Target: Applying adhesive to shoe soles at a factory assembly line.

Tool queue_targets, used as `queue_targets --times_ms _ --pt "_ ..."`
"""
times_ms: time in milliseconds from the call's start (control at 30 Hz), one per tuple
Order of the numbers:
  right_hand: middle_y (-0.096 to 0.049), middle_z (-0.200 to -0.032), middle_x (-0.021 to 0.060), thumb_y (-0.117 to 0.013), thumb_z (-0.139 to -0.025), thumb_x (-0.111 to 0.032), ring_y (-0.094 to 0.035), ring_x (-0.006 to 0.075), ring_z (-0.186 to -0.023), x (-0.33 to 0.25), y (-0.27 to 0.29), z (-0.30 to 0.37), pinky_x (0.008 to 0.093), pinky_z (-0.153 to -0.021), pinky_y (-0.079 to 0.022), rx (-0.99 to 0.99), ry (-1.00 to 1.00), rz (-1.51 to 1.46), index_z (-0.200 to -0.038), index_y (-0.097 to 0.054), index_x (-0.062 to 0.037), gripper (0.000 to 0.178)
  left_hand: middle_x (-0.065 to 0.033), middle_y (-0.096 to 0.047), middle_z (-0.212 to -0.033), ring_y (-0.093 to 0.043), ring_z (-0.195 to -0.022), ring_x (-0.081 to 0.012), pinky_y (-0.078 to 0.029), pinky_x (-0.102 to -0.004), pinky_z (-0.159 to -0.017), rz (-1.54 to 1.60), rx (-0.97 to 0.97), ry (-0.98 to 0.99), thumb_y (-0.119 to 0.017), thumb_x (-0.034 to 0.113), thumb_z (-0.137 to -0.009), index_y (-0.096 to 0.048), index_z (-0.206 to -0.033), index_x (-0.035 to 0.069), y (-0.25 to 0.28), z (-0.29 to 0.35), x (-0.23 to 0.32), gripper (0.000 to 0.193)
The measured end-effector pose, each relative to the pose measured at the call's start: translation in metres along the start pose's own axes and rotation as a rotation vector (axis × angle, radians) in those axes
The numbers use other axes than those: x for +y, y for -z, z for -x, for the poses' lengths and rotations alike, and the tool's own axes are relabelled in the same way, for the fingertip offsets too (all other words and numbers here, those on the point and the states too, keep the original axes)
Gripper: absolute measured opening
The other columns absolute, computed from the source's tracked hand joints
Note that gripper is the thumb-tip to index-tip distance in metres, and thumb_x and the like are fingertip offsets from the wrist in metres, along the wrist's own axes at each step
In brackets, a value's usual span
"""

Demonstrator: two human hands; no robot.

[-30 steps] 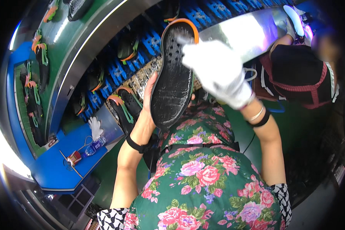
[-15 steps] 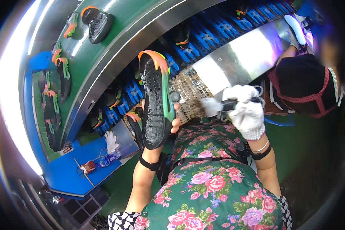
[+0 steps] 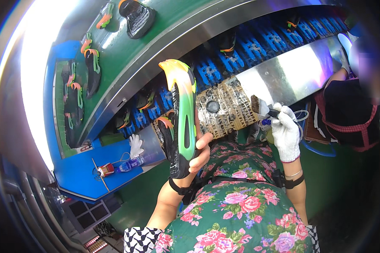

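My bare left hand (image 3: 202,152) is closed around a shoe sole (image 3: 185,116), held upright with its orange-to-green side wall facing me. The sole's black face is turned mostly aside and looks wet. In my right hand (image 3: 286,137), which wears a white knit glove, is a brush (image 3: 262,106) with dark bristles pointing left and a dark handle. Between the hands lies a metal ledge wrapped in printed brown tape (image 3: 232,103), with a small round dark dish (image 3: 212,106) on it. A second sole (image 3: 166,134) leans just left of the held one.
Behind the ledge runs a conveyor with blue racks (image 3: 245,49). Several soles lie on the green belt (image 3: 177,19) beyond it. At the left, a blue table (image 3: 78,170) bears a bottle (image 3: 130,164) and a white glove (image 3: 136,146). A co-worker (image 3: 346,105) sits at the right.
My left hand has turned the sole from its black face to its coloured side wall. My right hand has lifted the brush rightward, away from the sole and dish. The view has shifted somewhat.
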State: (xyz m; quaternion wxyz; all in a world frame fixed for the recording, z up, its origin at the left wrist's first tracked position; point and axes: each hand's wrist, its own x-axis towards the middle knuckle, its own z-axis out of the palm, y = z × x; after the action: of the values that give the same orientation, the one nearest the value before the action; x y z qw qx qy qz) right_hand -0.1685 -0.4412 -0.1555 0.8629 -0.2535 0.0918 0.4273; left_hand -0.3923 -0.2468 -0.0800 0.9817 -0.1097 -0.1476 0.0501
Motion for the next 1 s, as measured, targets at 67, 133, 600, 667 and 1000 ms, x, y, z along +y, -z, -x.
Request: queue_targets --times_ms 67,133,600,667,1000 --pt "-0.071 -0.115 0.0201 -0.06 -0.091 0.01 -0.07 0.0219 -0.094 0.006 0.011 -0.006 0.0283 -0.077 -0.061 -0.036 0.006 -0.019 -0.11 -0.071 -0.0003 0.025 -0.0179 -0.047 -0.116 -0.062 -0.069 -0.0325 -0.059 -0.0381 -0.053 0.01 0.007 0.003 -0.06 0.025 -0.102 -0.036 -0.157 0.034 0.0 0.004 0.0 0.061" --pt "-0.071 -0.113 0.0187 -0.06 -0.091 0.011 -0.07 0.0214 -0.093 0.012 0.017 -0.009 0.0277 -0.076 -0.06 -0.018 -0.002 -0.003 -0.109 -0.071 -0.0002 0.024 -0.017 -0.047 -0.116 -0.06 -0.068 -0.0304 -0.056 -0.0359 -0.05 -0.075 0.158 -0.056 -0.055 0.035 -0.105 -0.057 -0.137 0.018 0.0 0.019 0.002 0.037" --pt "-0.074 -0.109 0.019 -0.068 -0.088 0.009 -0.072 0.0191 -0.084 0.045 0.019 -0.031 0.0254 -0.073 -0.06 0.011 -0.06 0.329 -0.107 -0.072 0.0044 0.02 -0.0293 -0.059 -0.131 -0.055 -0.115 -0.0534 -0.055 -0.0581 -0.093 -0.33 0.65 -0.702 -0.052 0.071 -0.093 -0.05 -0.145 0.002 0.084 0.22 0.065 0.087" --pt "-0.073 -0.112 0.0209 -0.069 -0.087 0.008 -0.072 0.0194 -0.084 0.049 0.017 -0.03 0.0252 -0.073 -0.06 -0.018 -0.068 0.339 -0.108 -0.071 0.0055 0.021 -0.0296 -0.059 -0.131 -0.055 -0.116 -0.0552 -0.054 -0.0599 -0.094 -0.347 0.622 -0.67 -0.051 0.071 -0.093 -0.05 -0.145 0.002 0.085 0.232 0.075 0.087" --pt "-0.073 -0.114 0.0211 -0.067 -0.087 0.008 -0.072 0.0204 -0.088 0.049 0.01 -0.028 0.0261 -0.074 -0.06 -0.054 -0.072 0.444 -0.108 -0.071 0.007 0.021 -0.0318 -0.056 -0.134 -0.056 -0.116 -0.0598 -0.055 -0.0679 -0.092 -0.328 0.59 -0.498 -0.049 0.07 -0.096 -0.038 -0.152 0.001 0.104 0.184 0.075 0.089"
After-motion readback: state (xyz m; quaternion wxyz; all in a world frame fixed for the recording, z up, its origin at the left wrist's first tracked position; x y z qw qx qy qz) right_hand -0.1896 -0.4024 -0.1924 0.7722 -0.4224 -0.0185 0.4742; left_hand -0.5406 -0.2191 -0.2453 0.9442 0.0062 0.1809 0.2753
